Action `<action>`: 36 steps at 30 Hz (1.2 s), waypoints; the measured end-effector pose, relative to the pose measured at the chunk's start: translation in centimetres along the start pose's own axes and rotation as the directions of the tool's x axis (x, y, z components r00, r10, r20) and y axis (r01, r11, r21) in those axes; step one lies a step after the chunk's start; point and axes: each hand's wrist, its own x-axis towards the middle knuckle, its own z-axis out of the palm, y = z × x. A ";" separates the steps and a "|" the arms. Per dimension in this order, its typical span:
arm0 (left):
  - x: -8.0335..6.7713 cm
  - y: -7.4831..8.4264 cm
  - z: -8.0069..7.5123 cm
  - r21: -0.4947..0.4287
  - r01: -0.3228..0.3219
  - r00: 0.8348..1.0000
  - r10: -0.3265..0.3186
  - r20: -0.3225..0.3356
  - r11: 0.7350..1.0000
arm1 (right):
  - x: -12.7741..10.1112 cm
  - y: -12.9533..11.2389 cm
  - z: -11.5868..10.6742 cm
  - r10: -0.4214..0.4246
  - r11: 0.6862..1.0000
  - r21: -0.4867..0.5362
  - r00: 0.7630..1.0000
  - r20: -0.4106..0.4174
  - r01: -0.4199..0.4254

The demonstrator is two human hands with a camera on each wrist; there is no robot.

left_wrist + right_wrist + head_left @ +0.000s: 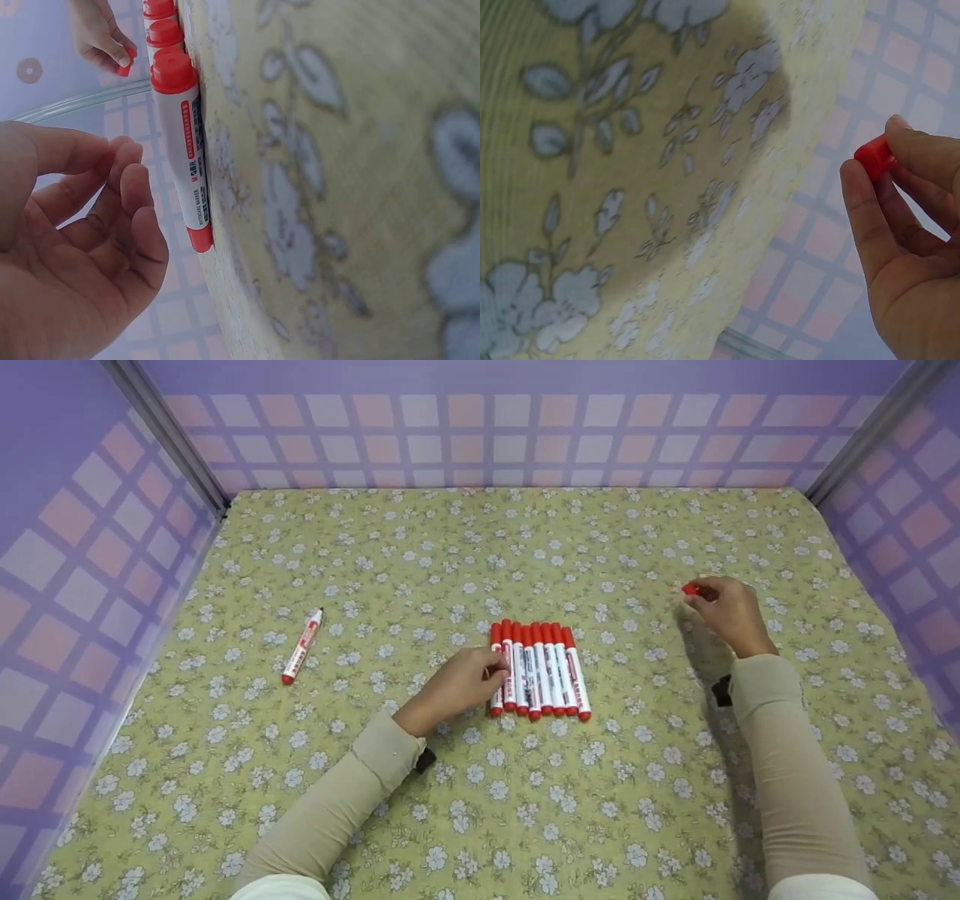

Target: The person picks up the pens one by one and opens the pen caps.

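Note:
My right hand [733,613] pinches a small red marker cap [873,157] between thumb and fingertips, raised over the right part of the tabletop. Several white markers with red caps [538,671] lie side by side in a row near the middle. At the left end of that row is my left hand [466,681], its fingers loosely curled with nothing in them. In the left wrist view, the nearest marker [178,142] lies just beyond those fingertips. Off to the left, an uncapped whiteboard marker [302,646] lies by itself, its dark tip pointing away from me.
A yellow-green floral cloth [450,555] covers the table. Purple panels with pink and white squares [465,442] enclose its back and both sides, with grey posts at the back corners.

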 end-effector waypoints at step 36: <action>-0.3 -0.2 -0.2 -0.001 0.055 0.998 -0.055 0.040 0.998 | -0.4 3.0 -0.9 0.220 0.975 -0.029 0.954 0.203 -0.219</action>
